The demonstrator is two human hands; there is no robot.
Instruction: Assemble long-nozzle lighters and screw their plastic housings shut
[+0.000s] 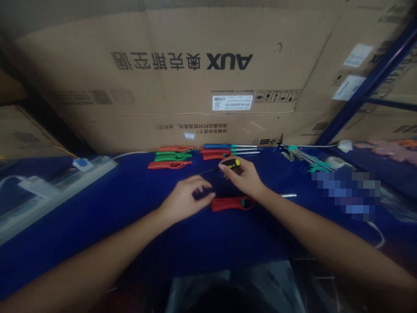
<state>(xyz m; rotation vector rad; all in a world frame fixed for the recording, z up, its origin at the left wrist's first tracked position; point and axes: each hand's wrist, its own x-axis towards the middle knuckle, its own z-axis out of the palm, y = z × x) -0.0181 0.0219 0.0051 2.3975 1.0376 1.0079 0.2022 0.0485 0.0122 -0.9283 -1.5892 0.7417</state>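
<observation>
My right hand (pixel 243 174) grips a screwdriver (pixel 233 164) by its black and yellow handle, its thin shaft pointing left. The tip of the shaft ends just above the knuckles of my left hand (pixel 185 198). My left hand has curled fingers, with a gap between them and the thumb, and I see nothing held there. Close to that thumb lies a red gas lighter (pixel 228 204) with a green trigger part. Its metal tube sticks out to the right, partly hidden behind my right forearm.
Orange, green and red lighter shells (pixel 169 165) lie at the back, beside several long lighters (pixel 216 150). Metal tubes with green parts (pixel 314 163) are heaped at right. A power strip (pixel 48 195) runs along the left, and a cardboard wall (pixel 182 95) closes the back.
</observation>
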